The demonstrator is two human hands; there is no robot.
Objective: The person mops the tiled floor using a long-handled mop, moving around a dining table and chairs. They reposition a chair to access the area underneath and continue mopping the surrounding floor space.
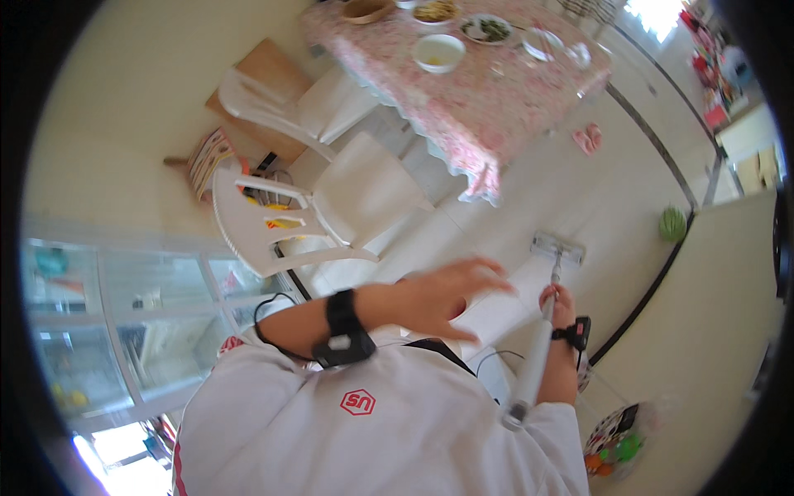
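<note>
Right hand: fingers of the right hand (560, 304) wrapped round the mop's pole; I count that as holding.
Left hand: raised in front of the shirt (356, 438), fingers wide, nothing in them that I can see; blurred.
Mop: the mop (536, 355) slants from the right forearm down to the floor; its flat head sits on light tiles (620, 248), beyond the right hand.
Table edge: frilled cloth hangs off the near corner of the table (496, 99); I have the mop head just past it, apart.
Chair edge: white armchair (364, 186) left of the mop head, well apart from it; second white chair (335, 107) behind, by the table.
Right side: dark floor strip curves along the wall; watermelon (672, 223) beside it. I get tiles between mop head and strip.
Far floor: pink slippers (588, 139) near the table's right side.
Near bowl: white bowl (439, 68), a little something yellow inside.
Back bowl: pale bowl (436, 28), yellowish strips.
Plate: white plate (484, 42), dark green food.
Right dish: white dish (533, 54), chopsticks across; contents I can't tell.
Bag: clear bag (616, 442), lower right, green and orange items.
</note>
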